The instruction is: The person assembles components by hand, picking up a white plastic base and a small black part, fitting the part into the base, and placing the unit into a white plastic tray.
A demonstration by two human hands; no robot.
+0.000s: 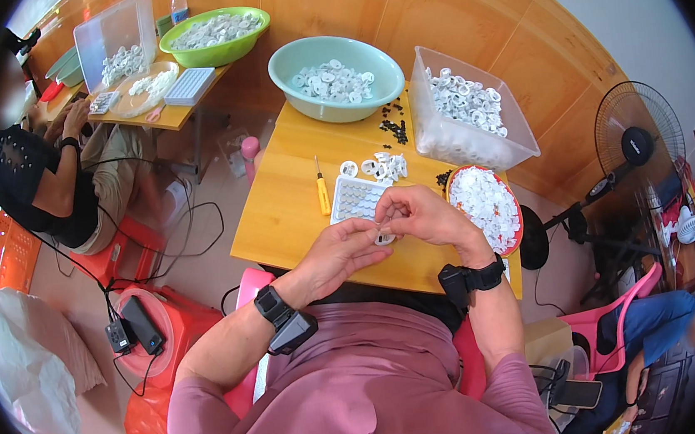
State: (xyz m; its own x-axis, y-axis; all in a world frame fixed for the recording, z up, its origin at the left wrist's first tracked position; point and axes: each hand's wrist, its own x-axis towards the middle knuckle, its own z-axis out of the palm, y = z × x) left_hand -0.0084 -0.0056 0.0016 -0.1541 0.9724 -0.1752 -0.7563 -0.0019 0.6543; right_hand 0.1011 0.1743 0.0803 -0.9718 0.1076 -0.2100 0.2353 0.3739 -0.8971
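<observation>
Just in front of my body, above the near edge of the table, my two hands meet. My left hand [341, 255] pinches a small round white plastic part [384, 238] between thumb and forefinger. From the other side, the fingertips of my right hand [422, 214] close on the same part; fine details there are hidden. Right behind the hands lies a white tray [346, 215] with rows of round pockets, some filled with small parts. A yellow-handled screwdriver [323, 196] rests left of the tray. Several loose white round parts [384, 166] lie beyond it.
A pale green basin [278, 60] and a clear plastic bin [516, 144], both holding white parts, stand at the back. Small black pieces [394, 131] are scattered between them. A red-rimmed plate [519, 230] of white pieces sits at right. Nearby are a fan [635, 143] and a seated co-worker [34, 180].
</observation>
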